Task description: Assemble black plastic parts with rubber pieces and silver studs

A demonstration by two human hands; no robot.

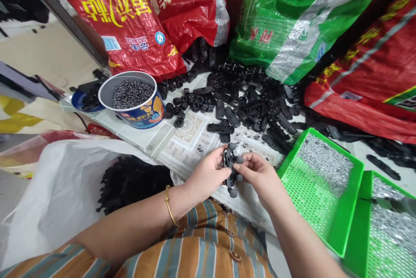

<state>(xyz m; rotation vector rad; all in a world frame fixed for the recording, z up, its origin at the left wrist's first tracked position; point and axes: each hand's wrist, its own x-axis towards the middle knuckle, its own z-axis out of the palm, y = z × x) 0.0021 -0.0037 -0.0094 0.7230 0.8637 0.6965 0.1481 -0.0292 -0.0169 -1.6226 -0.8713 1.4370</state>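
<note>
Over the table's front edge, my left hand (212,172) is closed around a black plastic part with small round wheels (230,167). My right hand (256,172) pinches the same part from the right, thumb and fingers at one of its wheels. Whether the right fingers also hold some tiny piece cannot be seen. Just beyond the hands lie loose black elongated plastic parts (221,128), some crossed over one another. Small black wheels (178,115) are scattered to their left.
A paper tub (139,111) of small dark pieces stands at left. Green perforated trays (313,204) hold shiny metal bits at right. Red (130,22) and green (292,22) woven sacks line the back. A white sack (61,191) with black parts sits lower left.
</note>
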